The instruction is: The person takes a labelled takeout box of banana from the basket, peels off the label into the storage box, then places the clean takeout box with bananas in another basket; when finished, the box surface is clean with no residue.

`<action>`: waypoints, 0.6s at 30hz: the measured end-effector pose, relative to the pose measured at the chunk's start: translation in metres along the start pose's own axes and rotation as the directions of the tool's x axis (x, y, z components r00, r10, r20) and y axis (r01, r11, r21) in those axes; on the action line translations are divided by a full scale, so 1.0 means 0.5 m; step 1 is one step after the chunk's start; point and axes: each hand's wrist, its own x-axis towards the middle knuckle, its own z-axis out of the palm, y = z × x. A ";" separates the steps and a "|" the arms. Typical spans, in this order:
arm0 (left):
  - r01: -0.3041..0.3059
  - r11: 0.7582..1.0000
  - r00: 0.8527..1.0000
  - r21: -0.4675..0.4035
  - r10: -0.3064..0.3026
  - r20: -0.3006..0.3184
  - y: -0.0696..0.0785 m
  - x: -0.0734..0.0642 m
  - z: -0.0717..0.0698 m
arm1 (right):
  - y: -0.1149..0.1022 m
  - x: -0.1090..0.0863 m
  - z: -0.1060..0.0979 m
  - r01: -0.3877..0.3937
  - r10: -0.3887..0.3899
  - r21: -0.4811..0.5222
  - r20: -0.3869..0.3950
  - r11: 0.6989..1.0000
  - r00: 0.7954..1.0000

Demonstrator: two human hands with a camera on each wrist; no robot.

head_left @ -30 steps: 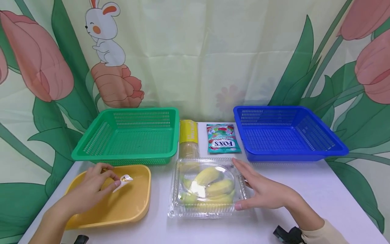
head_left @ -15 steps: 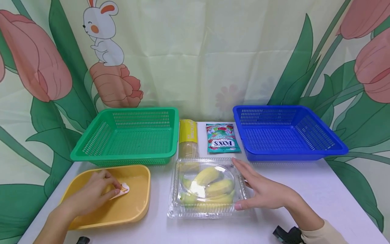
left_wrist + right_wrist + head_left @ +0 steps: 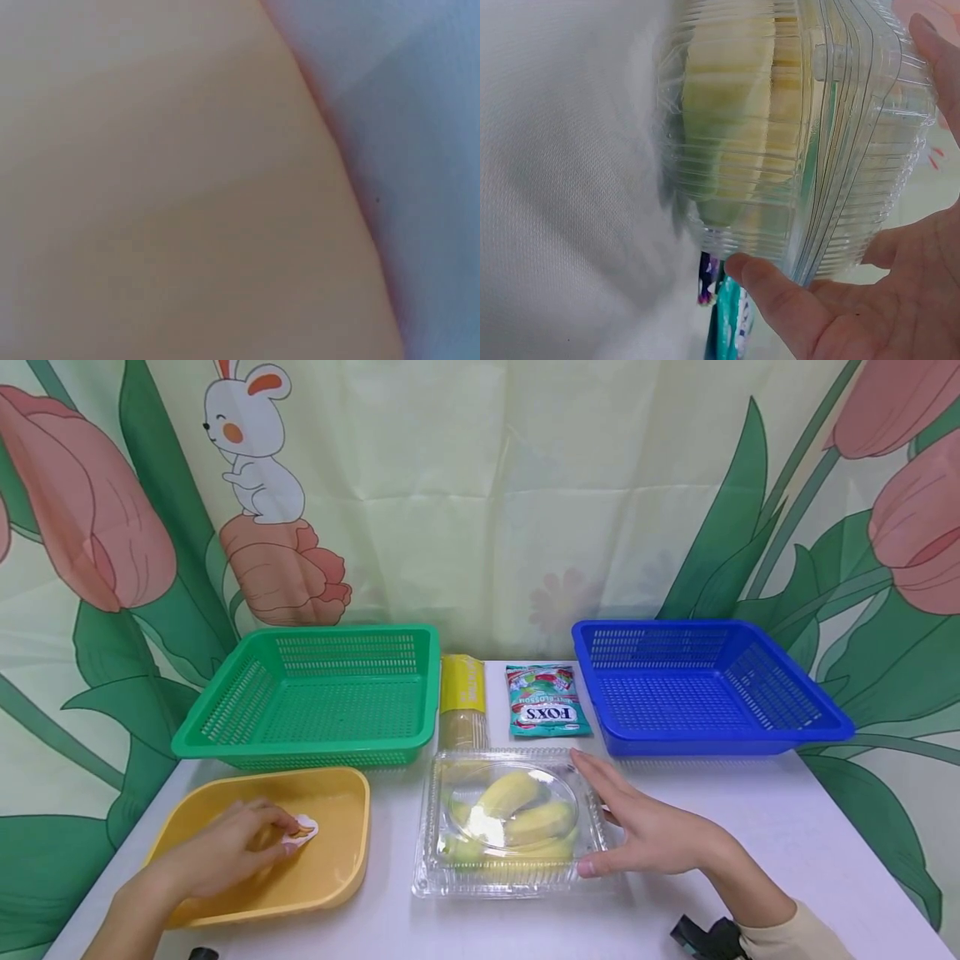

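White label: left hand pinches it; right hand, spread wide, touches clear container.

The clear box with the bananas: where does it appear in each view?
Head: the clear box is at lower middle, slightly right of centre.
Left wrist: not in the picture.
Right wrist: the clear box is at the top, right of centre.
Landmark shared by head and right wrist: the right hand, touching it.

At four o'clock from the head view's centre, we read FOX'S and, smaller, BLOSSOM, both upside down, on the teal bag. At its nine o'clock, the yellow-topped packet carries lettering too blurred for us.
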 end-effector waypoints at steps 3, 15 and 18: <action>0.000 1.000 1.000 -0.008 0.001 0.004 -0.001 -0.002 0.002 | 0.001 0.001 0.001 -0.005 0.005 0.005 0.006 1.000 1.000; 0.017 0.998 0.999 -0.059 -0.014 0.049 -0.002 0.001 0.000 | 0.005 0.001 0.000 -0.016 0.016 0.012 0.013 1.000 1.000; -0.003 0.998 0.998 -0.065 0.007 0.054 -0.003 0.004 -0.004 | 0.005 0.002 -0.001 -0.014 0.014 0.014 0.009 1.000 1.000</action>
